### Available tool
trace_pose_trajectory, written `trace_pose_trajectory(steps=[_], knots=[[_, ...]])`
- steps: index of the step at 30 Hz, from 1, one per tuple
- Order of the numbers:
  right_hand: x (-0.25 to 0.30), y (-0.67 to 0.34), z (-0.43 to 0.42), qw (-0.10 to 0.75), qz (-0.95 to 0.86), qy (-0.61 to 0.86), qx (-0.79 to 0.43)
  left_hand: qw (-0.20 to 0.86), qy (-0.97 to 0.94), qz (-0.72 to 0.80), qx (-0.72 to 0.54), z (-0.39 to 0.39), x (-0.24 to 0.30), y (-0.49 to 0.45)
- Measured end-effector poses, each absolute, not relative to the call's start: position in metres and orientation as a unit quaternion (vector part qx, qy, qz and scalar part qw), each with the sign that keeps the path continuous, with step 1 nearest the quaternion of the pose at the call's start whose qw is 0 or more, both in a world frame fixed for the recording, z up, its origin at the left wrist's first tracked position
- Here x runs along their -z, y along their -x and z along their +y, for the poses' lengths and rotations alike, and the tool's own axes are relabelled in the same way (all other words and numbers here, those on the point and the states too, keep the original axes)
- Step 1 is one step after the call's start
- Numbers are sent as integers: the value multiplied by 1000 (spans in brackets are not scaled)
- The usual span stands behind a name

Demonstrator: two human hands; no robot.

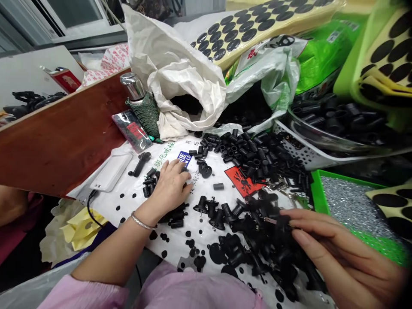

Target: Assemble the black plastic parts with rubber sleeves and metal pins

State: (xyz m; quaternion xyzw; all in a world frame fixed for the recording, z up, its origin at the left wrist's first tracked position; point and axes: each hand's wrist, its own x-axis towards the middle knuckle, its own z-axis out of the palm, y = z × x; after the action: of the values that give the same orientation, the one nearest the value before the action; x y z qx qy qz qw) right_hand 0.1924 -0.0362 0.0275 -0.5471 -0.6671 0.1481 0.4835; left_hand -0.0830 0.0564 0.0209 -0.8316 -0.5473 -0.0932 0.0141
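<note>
My left hand (170,186), with a silver bracelet at the wrist, reaches palm down over a group of small black cylindrical parts (149,189). Its fingers are apart, and anything under the palm is hidden. At the right, my right hand (341,249) has thumb and fingers pinched on a black plastic part (283,224); the shape is blurred against the pile behind. Below that hand lies a heap of black flanged parts with metal pins (251,253). Between my hands, one short black tube (218,186) lies alone near a round black piece (205,170).
Short black tubes (247,148) are heaped at the back, before an open white bag (189,86). A green tray (346,193) of small silvery pieces stands right, below a clear bowl (337,137) of black tubes. Left are a phone (132,131) and a white power bank (111,171).
</note>
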Motion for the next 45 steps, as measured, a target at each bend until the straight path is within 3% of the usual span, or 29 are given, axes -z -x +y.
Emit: trace_pose_trajectory(steps=[5, 13, 19, 28, 39, 45], knots=[[-24, -205, -42, 475, -663, 549, -185, -24, 872, -484, 75, 61, -29, 63], [-19, -212, -45, 441, -655, 568, -232, 18, 821, -571, -10, 59, -28, 102], [-11, -212, -40, 461, -683, 530, -201, 7, 828, -561, -14, 62, -27, 108], [-25, -209, -39, 451, -697, 525, -189, -99, 836, -537, 53, 45, -57, 76], [-46, -175, -25, 416, -745, 476, -215, -336, 819, -413, 216, 26, -32, 31], [-42, -169, -22, 427, -758, 457, -183, -306, 838, -362, 271, 21, -28, 23]])
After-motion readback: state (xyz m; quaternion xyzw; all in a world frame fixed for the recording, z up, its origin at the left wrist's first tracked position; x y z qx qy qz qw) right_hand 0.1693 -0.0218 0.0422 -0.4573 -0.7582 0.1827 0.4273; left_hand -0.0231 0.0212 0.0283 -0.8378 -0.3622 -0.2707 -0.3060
